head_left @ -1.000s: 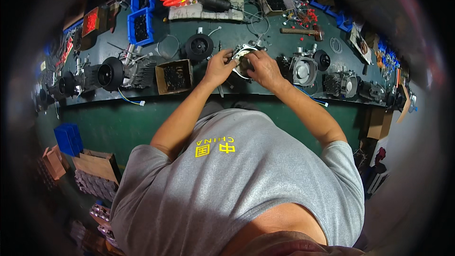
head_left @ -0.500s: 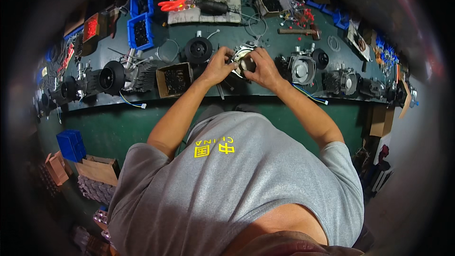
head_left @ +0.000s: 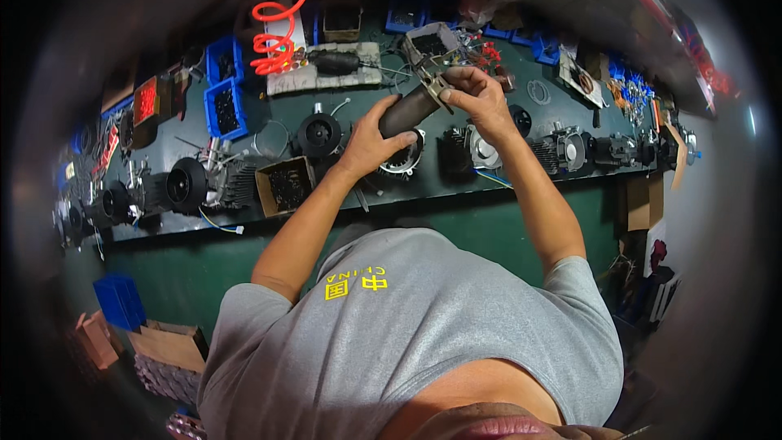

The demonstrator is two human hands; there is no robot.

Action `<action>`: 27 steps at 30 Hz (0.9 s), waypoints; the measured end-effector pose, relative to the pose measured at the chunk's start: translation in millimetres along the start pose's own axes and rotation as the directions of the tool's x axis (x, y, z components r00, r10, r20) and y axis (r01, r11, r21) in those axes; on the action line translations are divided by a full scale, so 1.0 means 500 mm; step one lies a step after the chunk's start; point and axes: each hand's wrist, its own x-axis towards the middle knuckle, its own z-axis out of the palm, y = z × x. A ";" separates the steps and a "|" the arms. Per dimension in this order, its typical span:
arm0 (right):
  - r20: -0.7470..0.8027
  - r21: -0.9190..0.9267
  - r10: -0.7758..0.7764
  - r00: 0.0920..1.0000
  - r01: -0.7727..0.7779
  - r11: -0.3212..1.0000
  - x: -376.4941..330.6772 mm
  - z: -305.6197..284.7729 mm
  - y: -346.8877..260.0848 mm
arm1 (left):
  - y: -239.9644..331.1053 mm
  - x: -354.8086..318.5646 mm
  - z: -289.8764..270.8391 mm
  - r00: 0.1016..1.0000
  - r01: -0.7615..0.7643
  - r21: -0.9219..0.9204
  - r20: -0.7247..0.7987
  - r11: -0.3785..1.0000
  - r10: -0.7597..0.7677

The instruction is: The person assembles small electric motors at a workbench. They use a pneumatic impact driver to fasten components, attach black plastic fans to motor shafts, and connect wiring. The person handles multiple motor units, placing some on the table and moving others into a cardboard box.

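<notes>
A dark grey metal tube [head_left: 405, 116] is held tilted above the workbench, its far end rising to the right. My left hand [head_left: 371, 140] is wrapped round its lower part. At the upper end sits a silvery flange [head_left: 440, 88], which the thumb and fingers of my right hand [head_left: 485, 106] pinch. Just below the tube, a round metal housing [head_left: 413, 161] rests on the bench, partly hidden by my left hand. A black fan wheel [head_left: 318, 134] lies left of that hand. Another silver housing [head_left: 481, 151] stands below my right wrist.
A cardboard box of small black parts [head_left: 285, 186] stands at the bench's near edge. Several motor assemblies [head_left: 232, 179] line both sides. A red coiled hose [head_left: 275, 57] hangs over a pale pad [head_left: 371, 77] bearing a dark-handled tool. Blue bins [head_left: 224, 108] stand behind at left.
Both hands have come up off the round housing, and the dark tube is now between them. The whole view has shifted a little.
</notes>
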 end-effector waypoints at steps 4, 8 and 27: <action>-0.038 0.001 0.059 0.998 -0.059 0.998 0.035 -0.034 0.014 | 0.022 0.037 0.030 0.999 0.037 -0.168 -0.028 0.985 -0.043; -0.073 0.099 0.063 0.995 -0.056 0.993 0.032 -0.044 0.023 | 0.034 0.040 0.049 0.993 0.104 -0.281 -0.023 0.954 -0.115; -0.219 -0.115 0.090 0.972 -0.117 0.986 -0.214 0.047 0.284 | -0.264 0.231 -0.047 0.937 0.222 0.370 0.175 0.902 -0.303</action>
